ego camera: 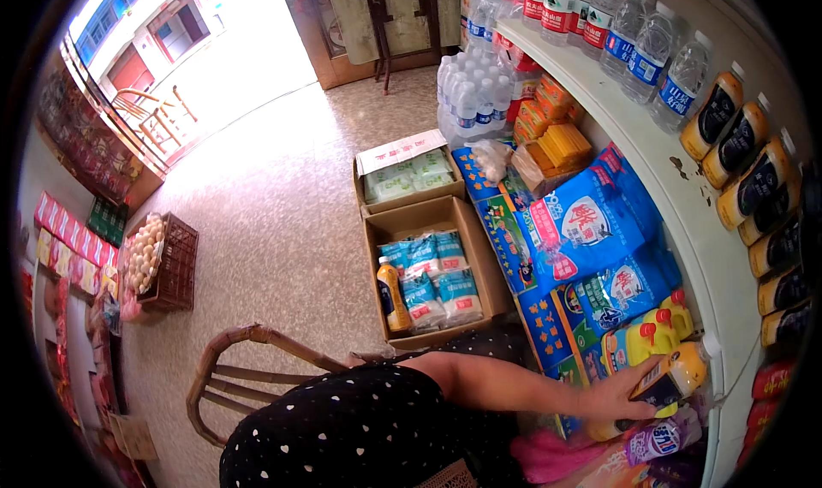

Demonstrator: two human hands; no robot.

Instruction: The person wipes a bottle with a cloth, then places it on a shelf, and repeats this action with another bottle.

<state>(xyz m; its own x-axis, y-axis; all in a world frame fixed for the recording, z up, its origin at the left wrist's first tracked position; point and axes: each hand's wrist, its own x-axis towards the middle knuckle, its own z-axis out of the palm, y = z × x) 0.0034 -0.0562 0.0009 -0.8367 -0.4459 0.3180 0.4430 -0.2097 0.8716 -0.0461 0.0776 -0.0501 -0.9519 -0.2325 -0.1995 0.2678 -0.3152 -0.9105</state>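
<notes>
My left hand [626, 388] is closed around a bottle of orange drink [677, 372] with a dark label and white cap. The bottle is tilted beside the shelf edge, its cap towards the upper right. A bright pink cloth [555, 456] hangs near its lower end. My right hand [587, 475] is mostly hidden and blurred at the bottom edge, next to the cloth; its fingers are unclear. Just beyond the left hand stand yellow jugs [642, 340] with red caps. A purple-labelled bottle [661, 440] lies below it.
Similar orange bottles [751, 176] and water bottles [632, 45] line the white shelf [597, 80]. Blue detergent bags [581, 221] are stacked underneath. An open carton [478, 257] holds blue-and-white packets and one orange bottle [392, 295]. A bamboo chair [205, 385] is behind me.
</notes>
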